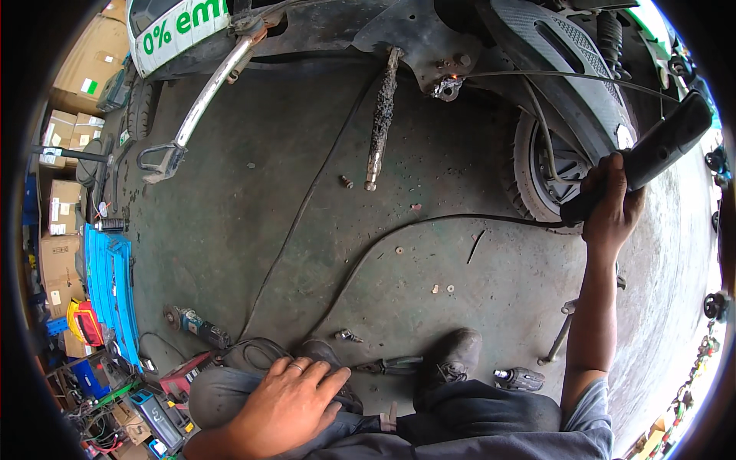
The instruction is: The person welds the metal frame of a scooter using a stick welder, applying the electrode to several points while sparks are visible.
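view from a head camera looking down at a stained green workshop floor, where a person squats in front of a raised scooter. at the floor's left edge lie stacked cardboard boxes, a blue plastic panel and tool cases, with a small angle grinder a little further in. the left hand rests flat on the person's left knee, fingers spread and relaxed, its grip holding nothing. between the two dark shoes, pliers lie on the floor. in the middle, a rusty, crusted rod hangs down from the scooter's underside, with a loose bolt and a few washers scattered on the floor near it. just right of the rod's top, a small orange glow shows on a metal bracket under the body, which suggests welding or heating there is under way and not yet done. a thin wire runs from that spot toward the right. the right hand, arm stretched up, has its grip closed around the handle of a dark welding hand shield, held up beside the rear wheel near the right edge, with a black cable trailing back across the floor. loose hardware on the floor suggests reassembly remains.
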Demonstrator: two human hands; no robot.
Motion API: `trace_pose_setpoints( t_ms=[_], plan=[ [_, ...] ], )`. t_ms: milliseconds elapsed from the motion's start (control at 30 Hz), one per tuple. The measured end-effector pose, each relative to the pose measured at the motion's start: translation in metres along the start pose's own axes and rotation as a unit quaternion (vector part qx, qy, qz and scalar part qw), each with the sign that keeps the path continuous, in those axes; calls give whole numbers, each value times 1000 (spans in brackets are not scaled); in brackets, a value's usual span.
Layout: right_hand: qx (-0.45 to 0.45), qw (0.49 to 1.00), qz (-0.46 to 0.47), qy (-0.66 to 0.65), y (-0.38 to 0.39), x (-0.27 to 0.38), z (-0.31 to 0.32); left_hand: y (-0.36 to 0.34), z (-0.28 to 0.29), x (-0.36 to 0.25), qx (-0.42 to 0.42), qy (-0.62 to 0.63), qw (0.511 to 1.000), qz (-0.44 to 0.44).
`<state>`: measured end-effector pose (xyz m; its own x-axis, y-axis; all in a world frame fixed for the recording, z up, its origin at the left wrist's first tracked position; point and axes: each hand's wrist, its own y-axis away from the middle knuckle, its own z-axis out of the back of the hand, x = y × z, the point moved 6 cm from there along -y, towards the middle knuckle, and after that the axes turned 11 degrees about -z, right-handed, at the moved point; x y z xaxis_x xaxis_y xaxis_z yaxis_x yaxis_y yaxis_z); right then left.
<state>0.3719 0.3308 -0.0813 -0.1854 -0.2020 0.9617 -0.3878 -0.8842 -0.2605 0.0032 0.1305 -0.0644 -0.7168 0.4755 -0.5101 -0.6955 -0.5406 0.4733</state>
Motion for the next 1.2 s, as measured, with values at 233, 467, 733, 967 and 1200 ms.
trace_pose_setpoints(
  t_ms=[233,467,733,967,1200],
  plan=[
    [-44,983,-156,-91,-3,-9,6,3,-5,5,-3,2,1000,1],
    [30,999,-26,-21,0,-15,17,1,-5,6,0,5,1000,-1],
    [177,877,327,303,23,-2,6,1,-2,7,-3,8,1000,3],
    [300,755,471,343,66,22,-55,7,-2,8,-19,18,1000,-5],
    [95,909,317,252,36,8,-8,6,-2,7,-16,11,1000,-9]
  ],
)
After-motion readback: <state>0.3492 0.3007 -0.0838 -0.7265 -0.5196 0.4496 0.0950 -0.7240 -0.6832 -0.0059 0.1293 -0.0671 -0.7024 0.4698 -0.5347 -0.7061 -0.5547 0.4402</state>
